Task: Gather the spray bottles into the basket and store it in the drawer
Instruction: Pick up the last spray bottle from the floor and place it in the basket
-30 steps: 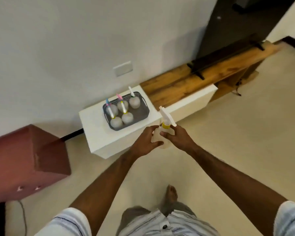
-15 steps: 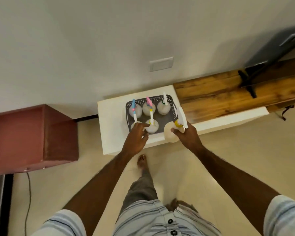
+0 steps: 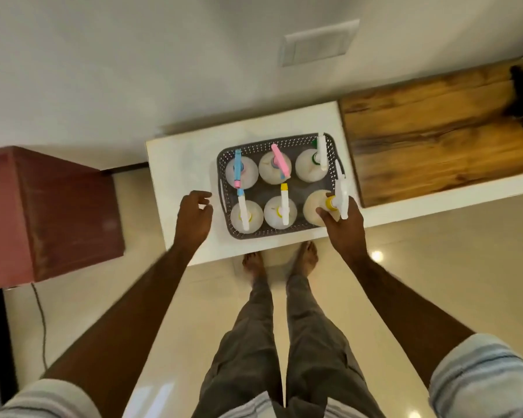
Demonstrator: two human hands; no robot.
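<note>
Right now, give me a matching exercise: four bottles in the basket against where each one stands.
Things:
1. blue-trigger bottle
2. pink-trigger bottle
3. green-collar bottle
4. bottle in the right hand

Places in the basket:
A. front row, right corner
B. back row, left corner
C. back row, right corner
D. back row, middle

Pairs: 1-B, 2-D, 3-C, 4-A
</note>
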